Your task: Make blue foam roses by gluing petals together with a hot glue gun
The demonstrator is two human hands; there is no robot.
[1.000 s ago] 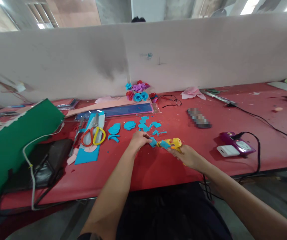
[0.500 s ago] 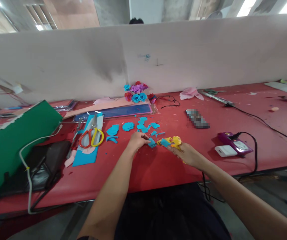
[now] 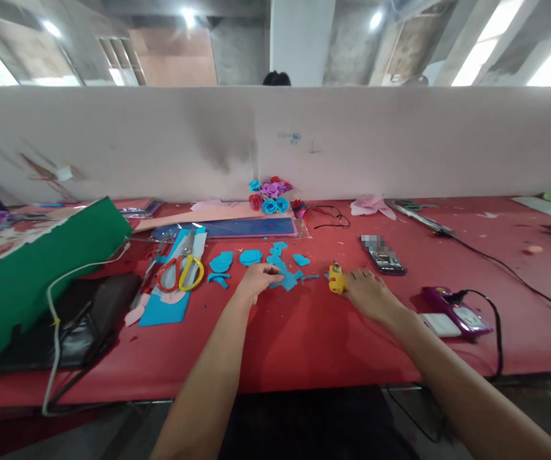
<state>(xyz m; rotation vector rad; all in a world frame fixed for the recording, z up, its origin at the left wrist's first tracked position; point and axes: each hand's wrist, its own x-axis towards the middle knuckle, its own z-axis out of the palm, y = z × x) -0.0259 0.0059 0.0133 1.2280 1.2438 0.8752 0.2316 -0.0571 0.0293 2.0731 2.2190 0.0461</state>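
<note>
My left hand [image 3: 257, 282] is closed in a pinch over a small blue paper piece [image 3: 279, 280], beside several other cut blue pieces [image 3: 289, 281]. My right hand [image 3: 370, 295] is closed around the back of a yellow glue gun [image 3: 337, 280], low over the table; the palm hides its handle. Left of my left hand lie two stacks of blue cut-outs, one a rounded stack [image 3: 251, 257], the other a petal-shaped stack [image 3: 221, 261]. Curved blue scraps [image 3: 218, 279] lie below them.
Scissors with red and yellow handles [image 3: 192, 273] rest on blue paper [image 3: 164, 314] at left. Paper flowers [image 3: 272, 197] stand by the partition. Eyeglasses [image 3: 335, 218], a phone [image 3: 383, 255] and a purple power socket [image 3: 467, 318] with cables are on the red table. A black bag [image 3: 107, 306] lies left.
My right hand has moved right with the glue gun, away from my left hand, and the gun has turned. The blue piece in my left hand has come down among the others. The view has tilted up.
</note>
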